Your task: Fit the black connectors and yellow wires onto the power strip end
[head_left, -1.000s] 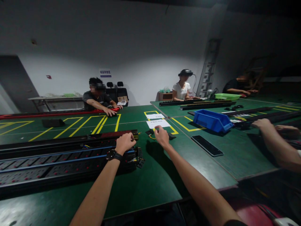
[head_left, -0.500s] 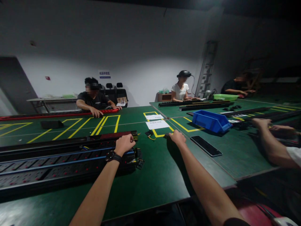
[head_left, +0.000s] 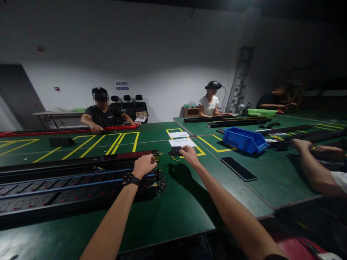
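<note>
Long black power strips (head_left: 89, 189) with red dots and blue edge lines lie side by side on the left of the green table (head_left: 173, 216). At the right end of the rear one, my left hand (head_left: 144, 166) is closed, wearing a black watch; its fingertips touch the strip's end, and what they pinch is hidden. My right hand (head_left: 190, 156) pinches a small flat black plate (head_left: 176, 150) by its right edge, above the table. Just below the plate, a yellow wire (head_left: 175, 159) shows on the table. White paper sheets (head_left: 184, 142) lie behind the plate.
A phone (head_left: 238, 168) and a blue bin (head_left: 245, 140) are to the right. A co-worker's hands (head_left: 302, 144) work at the right edge. Across the table sit other people, near a red rail (head_left: 121, 128) and black rails (head_left: 238, 122). A black block (head_left: 61, 142) stands at left.
My right hand has moved left and lifted a little, bringing the black plate in front of the papers. My left hand stays in place. The person at far left has shifted a hand leftward.
</note>
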{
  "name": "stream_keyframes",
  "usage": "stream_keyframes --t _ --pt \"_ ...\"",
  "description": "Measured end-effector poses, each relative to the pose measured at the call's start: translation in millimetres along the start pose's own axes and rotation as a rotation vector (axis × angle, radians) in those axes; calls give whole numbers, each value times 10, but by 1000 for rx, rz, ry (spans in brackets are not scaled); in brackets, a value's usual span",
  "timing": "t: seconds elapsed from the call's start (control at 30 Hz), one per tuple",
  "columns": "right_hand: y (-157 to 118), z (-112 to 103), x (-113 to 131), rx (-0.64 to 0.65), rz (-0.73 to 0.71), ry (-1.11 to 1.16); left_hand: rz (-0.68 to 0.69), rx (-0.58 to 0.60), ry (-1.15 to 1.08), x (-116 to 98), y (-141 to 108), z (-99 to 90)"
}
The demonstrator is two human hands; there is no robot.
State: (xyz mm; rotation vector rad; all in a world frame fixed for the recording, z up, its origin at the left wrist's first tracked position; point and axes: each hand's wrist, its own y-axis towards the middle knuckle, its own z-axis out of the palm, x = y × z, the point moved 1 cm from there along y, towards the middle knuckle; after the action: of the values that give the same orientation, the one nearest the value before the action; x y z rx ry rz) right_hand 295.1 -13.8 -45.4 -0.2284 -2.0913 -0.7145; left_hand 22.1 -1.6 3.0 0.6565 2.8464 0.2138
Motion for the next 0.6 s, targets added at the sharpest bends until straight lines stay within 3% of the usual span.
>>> stream_keyframes --t 0.23,0.6 --pt "-453 486 386 145 -173 22 4 -26 12 6 8 28" --pt "-593 827 289 395 -284 148 32 -4 38 15 6 42"
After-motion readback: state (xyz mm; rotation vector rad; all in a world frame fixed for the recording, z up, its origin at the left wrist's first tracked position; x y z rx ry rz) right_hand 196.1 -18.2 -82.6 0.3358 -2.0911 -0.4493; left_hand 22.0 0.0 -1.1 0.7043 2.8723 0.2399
